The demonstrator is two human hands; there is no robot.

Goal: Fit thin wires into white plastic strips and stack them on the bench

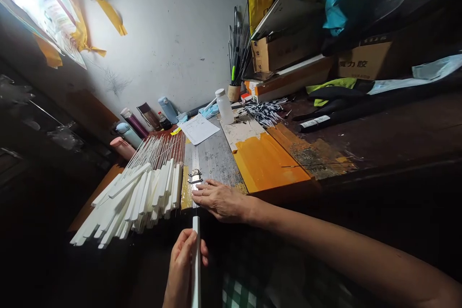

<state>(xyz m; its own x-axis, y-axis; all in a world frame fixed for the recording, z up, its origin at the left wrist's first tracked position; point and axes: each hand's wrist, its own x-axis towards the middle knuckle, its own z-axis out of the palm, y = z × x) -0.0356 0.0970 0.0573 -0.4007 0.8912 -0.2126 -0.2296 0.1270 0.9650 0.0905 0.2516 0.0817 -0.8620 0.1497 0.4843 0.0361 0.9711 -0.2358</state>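
My left hand [185, 264] is closed round a long white flat stick [195, 255], held upright near the table's front edge. My right hand [218, 199] lies flat with fingers stretched out on the bench edge, fingertips next to a small metal clamp [195, 175] on a steel ruler [195, 159]. To the left lies a fanned pile of several similar white sticks [139, 197] with thin wire rods [159, 147] at their far ends.
A sheet of paper [198, 128], a white plastic bottle [224, 106], a cup of rods [235, 87] and several flasks [130, 130] stand at the back. An orange-painted patch [265, 161] lies right. Cardboard boxes [288, 48] and bags pile up at the right.
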